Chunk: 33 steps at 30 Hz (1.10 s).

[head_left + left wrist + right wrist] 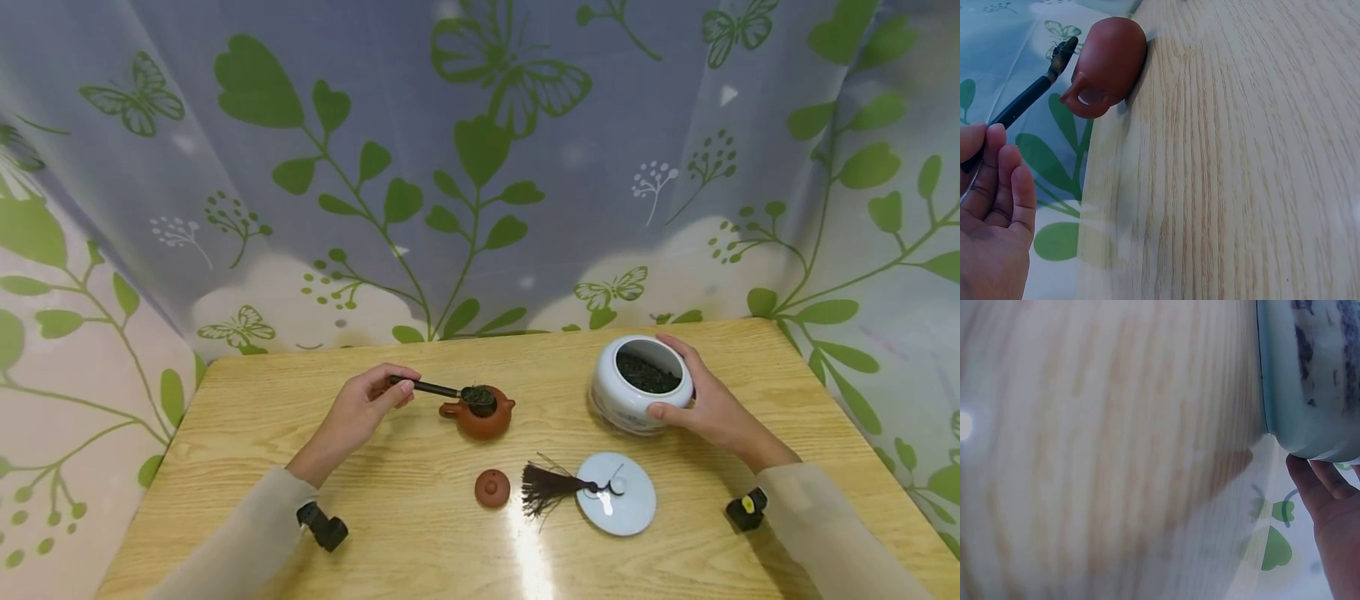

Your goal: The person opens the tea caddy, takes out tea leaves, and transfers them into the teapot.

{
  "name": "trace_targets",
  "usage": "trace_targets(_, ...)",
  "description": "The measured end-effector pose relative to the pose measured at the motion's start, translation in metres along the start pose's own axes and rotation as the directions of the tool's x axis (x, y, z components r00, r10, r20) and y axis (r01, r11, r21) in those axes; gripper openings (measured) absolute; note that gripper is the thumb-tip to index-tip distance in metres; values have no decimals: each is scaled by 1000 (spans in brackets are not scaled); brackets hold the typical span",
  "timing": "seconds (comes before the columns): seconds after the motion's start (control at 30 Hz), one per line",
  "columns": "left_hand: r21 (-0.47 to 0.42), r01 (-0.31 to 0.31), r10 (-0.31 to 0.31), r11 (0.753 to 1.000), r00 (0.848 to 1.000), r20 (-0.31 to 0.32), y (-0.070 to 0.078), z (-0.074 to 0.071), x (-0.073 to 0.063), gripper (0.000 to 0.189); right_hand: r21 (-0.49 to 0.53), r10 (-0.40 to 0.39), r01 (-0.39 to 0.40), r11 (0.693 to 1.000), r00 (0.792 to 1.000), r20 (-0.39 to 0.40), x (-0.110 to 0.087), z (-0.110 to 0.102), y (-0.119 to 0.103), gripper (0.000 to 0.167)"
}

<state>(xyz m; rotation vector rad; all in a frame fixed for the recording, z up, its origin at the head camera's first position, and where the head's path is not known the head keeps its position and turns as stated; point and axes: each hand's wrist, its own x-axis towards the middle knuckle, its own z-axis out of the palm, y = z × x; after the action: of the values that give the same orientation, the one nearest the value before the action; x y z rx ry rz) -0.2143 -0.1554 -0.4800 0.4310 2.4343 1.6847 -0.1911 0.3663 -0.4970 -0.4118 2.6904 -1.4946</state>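
Before a green-leafed, butterfly-printed fabric curtain (405, 108), a pale wood-grained table (405, 508) is bearing a small round reddish-brown clay teapot (485, 427).
The left hand (365, 404) is pinching a slim black-handled scoop (441, 389) over its mouth; the right hand (708, 404) is gripping a round white ceramic jar (621, 407).

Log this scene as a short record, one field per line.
Vessel: small, round, reddish-brown clay teapot, uncovered
Left hand: pinches slim black-handled scoop carrying dark dried leaves over the teapot's opening
Right hand: grips round, white ceramic jar, open, more dark leaves inside
Teapot lid: small, round, reddish-brown clay lid, nearer the person than the teapot
Jar lid: round, glossy white lid with dark brown tassel
Surface: light wood-grain table
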Motion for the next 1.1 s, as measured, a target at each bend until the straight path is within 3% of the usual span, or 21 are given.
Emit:
trace_targets(0.77,38,-14,13,999,1000,23,4,2,1,28,-1,3,-3,1000,1000,4,1,0,2,116)
trace_targets(1.1,97,-35,32,995,999,31,6,3,2,25,6,5,-5,1000,1000,5,0,0,0,115)
